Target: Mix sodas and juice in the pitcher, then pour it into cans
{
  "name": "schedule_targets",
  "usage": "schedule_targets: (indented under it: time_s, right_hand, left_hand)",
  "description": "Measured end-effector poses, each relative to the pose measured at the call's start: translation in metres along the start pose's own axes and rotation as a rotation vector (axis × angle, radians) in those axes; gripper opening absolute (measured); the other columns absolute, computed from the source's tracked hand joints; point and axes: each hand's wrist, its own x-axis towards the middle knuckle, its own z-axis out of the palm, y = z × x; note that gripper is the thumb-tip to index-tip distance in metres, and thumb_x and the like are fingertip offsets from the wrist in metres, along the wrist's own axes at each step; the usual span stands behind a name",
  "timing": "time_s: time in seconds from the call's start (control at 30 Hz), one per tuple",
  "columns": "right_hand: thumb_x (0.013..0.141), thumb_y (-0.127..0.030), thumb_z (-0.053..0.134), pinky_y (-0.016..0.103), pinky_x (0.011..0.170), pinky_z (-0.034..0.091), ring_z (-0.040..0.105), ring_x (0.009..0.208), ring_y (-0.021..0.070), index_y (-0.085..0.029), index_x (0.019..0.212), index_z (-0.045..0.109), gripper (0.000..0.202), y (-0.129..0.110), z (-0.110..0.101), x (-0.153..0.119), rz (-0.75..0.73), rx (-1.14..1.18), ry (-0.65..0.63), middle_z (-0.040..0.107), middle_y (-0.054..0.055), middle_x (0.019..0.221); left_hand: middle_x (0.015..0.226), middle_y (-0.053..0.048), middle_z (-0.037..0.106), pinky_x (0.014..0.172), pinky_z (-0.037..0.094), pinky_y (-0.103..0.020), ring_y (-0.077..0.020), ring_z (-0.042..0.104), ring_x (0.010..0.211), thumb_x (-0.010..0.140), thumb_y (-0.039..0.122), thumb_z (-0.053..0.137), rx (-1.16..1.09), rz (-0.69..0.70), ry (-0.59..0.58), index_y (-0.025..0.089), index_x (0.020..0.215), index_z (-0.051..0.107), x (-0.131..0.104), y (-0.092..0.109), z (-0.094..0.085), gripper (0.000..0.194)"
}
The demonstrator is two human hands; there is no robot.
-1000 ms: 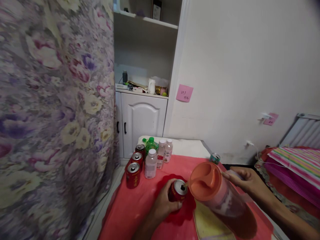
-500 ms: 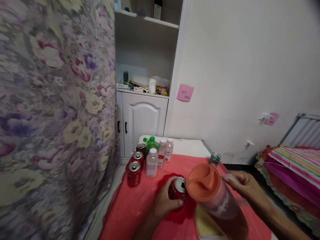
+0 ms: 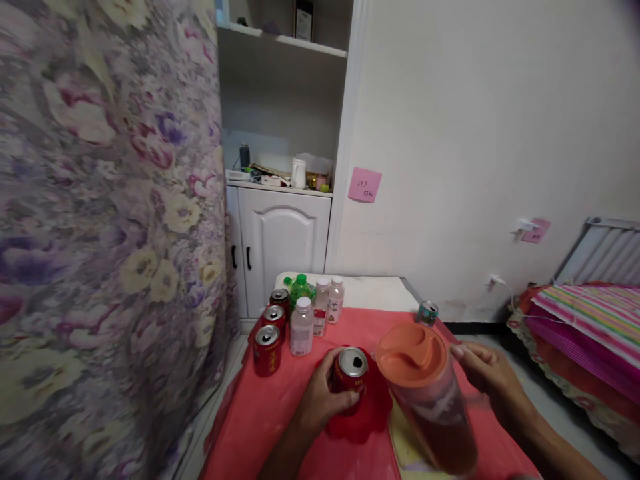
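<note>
My left hand is wrapped round an opened red drink can, held upright above a red scalloped mat. Just right of the can is a clear pitcher with an orange lid, dark liquid inside and foam near the top. My right hand is closed at the pitcher's handle side, and the handle itself is mostly hidden. A small gap separates the lid from the can. Beneath the pitcher lies a yellow cloth.
Red cans line the table's left side, beside clear bottles with white caps and a green bottle. A teal can stands at the back right edge. A floral curtain hangs left; a bed is at right.
The pitcher has tipped back toward upright, and its lid has moved slightly away from the can. The can in my left hand has shifted a little left.
</note>
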Motion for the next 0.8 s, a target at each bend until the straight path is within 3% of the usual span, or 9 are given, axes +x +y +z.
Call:
schedule_targets:
  time_s: [0.17,0.37,0.8]
  right_hand:
    - [0.075,-0.055,0.069,0.031,0.052,0.01,0.014,0.057,0.0103,-0.023,0.057,0.037,0.049,0.027,-0.011,0.003,0.017,0.256,0.203,0.021,-0.008,0.059]
    - [0.077,-0.05,0.067,0.031,0.05,0.015,0.021,0.054,0.0108,-0.022,0.055,0.043,0.043,0.054,-0.008,0.009,-0.021,0.35,0.342,0.027,-0.007,0.055]
    - [0.081,-0.045,0.064,0.031,0.049,0.017,0.023,0.052,0.0113,-0.023,0.056,0.041,0.04,0.08,0.002,0.019,-0.056,0.462,0.351,0.026,-0.007,0.056]
  left_hand:
    - [0.109,-0.006,0.07,0.095,0.047,-0.039,-0.0286,0.063,0.106,0.052,0.029,0.088,0.027,0.001,0.011,0.02,0.113,0.061,0.0,0.01,0.001,0.067]
    - [0.111,-0.008,0.07,0.098,0.046,-0.041,-0.0314,0.062,0.11,0.051,0.032,0.089,0.056,-0.003,0.04,0.019,0.115,0.061,0.003,0.002,-0.004,0.071]
    - [0.116,-0.011,0.072,0.1,0.048,-0.045,-0.0347,0.064,0.113,0.049,0.04,0.091,0.077,-0.012,0.123,0.02,0.117,0.061,0.015,-0.02,-0.013,0.077]
